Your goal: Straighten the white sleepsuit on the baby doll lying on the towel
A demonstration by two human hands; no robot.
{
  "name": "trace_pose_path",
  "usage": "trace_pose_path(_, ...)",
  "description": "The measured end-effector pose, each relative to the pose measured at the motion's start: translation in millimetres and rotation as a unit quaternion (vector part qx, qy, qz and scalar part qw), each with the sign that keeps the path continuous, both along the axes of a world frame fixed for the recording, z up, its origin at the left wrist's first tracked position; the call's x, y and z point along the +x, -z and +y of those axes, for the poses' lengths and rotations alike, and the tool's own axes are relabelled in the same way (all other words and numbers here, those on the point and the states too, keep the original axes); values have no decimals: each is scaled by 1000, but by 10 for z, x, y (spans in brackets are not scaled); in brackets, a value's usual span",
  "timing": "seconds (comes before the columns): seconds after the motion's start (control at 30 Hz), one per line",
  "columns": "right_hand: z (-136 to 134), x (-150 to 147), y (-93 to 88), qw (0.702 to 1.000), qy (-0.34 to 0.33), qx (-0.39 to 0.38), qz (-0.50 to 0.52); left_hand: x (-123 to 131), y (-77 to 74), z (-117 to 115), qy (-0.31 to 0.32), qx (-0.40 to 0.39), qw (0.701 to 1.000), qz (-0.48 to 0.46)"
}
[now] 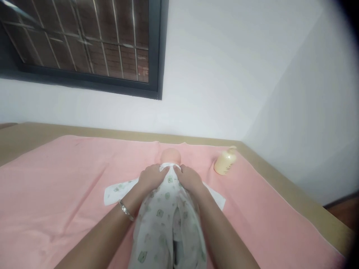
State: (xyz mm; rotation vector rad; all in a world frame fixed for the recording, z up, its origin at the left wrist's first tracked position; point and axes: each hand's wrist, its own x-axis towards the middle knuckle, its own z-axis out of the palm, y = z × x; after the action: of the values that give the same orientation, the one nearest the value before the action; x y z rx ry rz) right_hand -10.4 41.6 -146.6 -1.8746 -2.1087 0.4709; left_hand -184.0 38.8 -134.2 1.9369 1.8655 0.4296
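A baby doll (171,155) lies on a pink sheet, and only the rounded top of its head shows beyond the collar. A white baby outfit (164,213) with small green and grey prints covers its body, its two sleeves spread out to the sides. My left hand (153,176) is closed on the outfit at the left of the collar, thumb on top. At the right of the collar, my right hand (191,178) grips the cloth the same way. The fingers of both hands are partly hidden. Toward me, the outfit's lower part hangs in loose folds with a gap between them.
The pink sheet (84,179) has several creases and covers a tan surface (286,190). A cream pump bottle (225,161) stands tilted in view at the right of the doll. White walls rise behind and to the right, with a dark-framed barred window (155,48) at upper left.
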Motion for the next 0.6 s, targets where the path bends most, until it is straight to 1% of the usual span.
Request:
trace_pose_path(0.17,70,-5,123,999,29,22,8,8,95,17,-28,40,999,7)
trace_pose_path(0.27,83,11,160,999,40,31,13,20,129,15,-34,56,998,12)
trace_pose_path(0.5,62,-39,139,999,42,22,13,3,206,17,-46,77,995,34)
trace_pose_path(0.6,55,-40,118,999,48,13,17,-28,235,33,-40,84,995,29)
